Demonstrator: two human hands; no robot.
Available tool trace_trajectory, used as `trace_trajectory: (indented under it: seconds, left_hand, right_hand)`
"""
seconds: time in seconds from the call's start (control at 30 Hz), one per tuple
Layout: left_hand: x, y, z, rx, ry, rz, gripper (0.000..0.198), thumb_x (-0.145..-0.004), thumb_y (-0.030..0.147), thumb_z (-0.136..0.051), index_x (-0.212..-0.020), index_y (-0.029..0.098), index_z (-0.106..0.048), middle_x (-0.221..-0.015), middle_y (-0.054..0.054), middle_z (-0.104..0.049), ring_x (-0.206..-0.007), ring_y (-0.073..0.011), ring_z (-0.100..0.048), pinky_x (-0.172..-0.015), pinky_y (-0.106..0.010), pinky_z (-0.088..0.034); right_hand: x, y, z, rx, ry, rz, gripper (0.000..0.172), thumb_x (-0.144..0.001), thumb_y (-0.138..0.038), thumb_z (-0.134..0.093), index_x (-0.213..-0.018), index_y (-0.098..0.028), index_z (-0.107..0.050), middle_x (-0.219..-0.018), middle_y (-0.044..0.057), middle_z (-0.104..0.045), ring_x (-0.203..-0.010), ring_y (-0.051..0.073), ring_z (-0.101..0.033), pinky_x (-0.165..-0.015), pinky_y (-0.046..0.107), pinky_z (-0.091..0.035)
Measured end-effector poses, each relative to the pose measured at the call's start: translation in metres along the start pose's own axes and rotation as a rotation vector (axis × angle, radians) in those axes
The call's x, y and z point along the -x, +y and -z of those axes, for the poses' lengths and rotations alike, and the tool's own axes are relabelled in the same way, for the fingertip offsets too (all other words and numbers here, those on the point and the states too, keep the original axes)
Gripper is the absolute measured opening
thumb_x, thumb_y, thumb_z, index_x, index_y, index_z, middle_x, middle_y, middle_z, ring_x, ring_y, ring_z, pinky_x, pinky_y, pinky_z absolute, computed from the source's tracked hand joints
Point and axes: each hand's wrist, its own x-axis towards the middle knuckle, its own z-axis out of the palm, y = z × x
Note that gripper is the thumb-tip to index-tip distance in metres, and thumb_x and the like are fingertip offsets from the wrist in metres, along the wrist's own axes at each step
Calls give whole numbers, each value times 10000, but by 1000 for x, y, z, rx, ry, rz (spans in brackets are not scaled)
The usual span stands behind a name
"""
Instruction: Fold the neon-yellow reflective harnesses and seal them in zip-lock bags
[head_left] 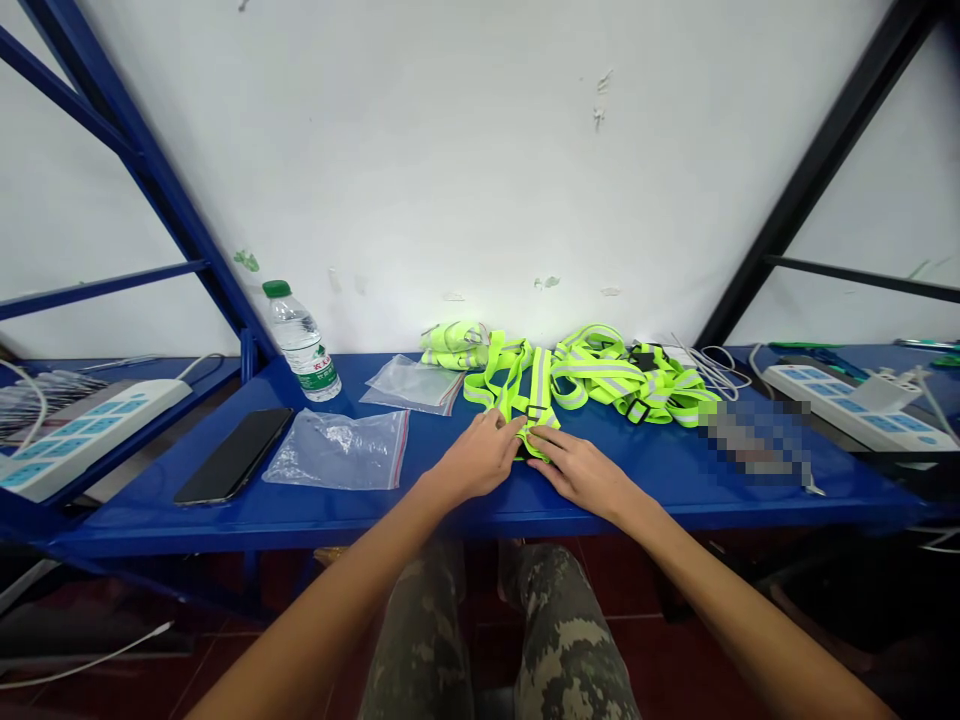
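Both hands meet at a yellow strap (540, 380) near the front of the blue table (667, 485). The left hand (480, 452) bends its fingers onto the strap; the right hand (576, 465) reaches flatter, fingers close together (whether either one grips, I cannot tell). A yellow strap pile (600, 372) lies just to the right. Leftward are a clear bag (334, 450), a phone (234, 455) and a standing bottle (304, 345).
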Motion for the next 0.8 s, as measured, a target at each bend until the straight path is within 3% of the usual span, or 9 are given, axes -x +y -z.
trace_trajectory:
  seconds: [0.1,0.17,0.3,0.5,0.7,0.8]
  left_hand:
    - [5,5,-1,16,32,-1,606,-916,512,-485,-1377,122,-437,-1216,-176,-531,-1140,-297,-515,-992,-460,-434]
    - [6,7,-4,0,45,19,650,-872,523,-559,-1363,116,-434,-1290,-193,-489,-1167,-320,-497,-994,-470,-435]
    - [5,6,-13,-20,94,33,392,-976,337,-407,-1300,122,-459,-1268,-170,-530,-1153,-291,-515,-995,-456,-427]
    - [5,0,-23,190,174,36,391,-1017,369,-293,-1323,154,-408,-1230,-121,-582,-1148,-225,-545,-976,-374,-439]
    - [-1,-5,-23,261,65,194,429,-1015,459,-223,-972,183,-549,-922,-54,-623,-949,-214,-577,-869,-381,-445]
    - [-3,-6,-24,250,48,204,475,-1020,440,-183,-917,187,-571,-929,-51,-604,-961,-207,-558,-882,-383,-432]
  right_hand:
    - [1,-1,-5,46,77,17,327,-978,-258,-430,-1233,-140,-597,-1242,163,-638,-1146,273,-624,-970,448,-531]
    - [1,0,-7,46,110,8,319,-983,-261,-422,-1221,-137,-595,-1220,158,-654,-1131,266,-634,-962,430,-537]
    - [0,4,-5,-13,140,-48,304,-993,-287,-414,-1204,-162,-593,-1175,122,-684,-1079,249,-659,-924,399,-545]
    - [-6,9,2,-85,161,-149,271,-995,-307,-409,-1082,-191,-638,-1069,85,-719,-977,233,-687,-831,336,-521]
    - [-19,11,-6,-44,168,-277,320,-1012,-312,-326,-1019,-202,-626,-917,67,-725,-876,232,-689,-707,290,-445]
    - [-22,10,-11,29,121,-342,338,-1017,-320,-294,-941,-199,-600,-819,59,-701,-771,225,-672,-638,287,-393]
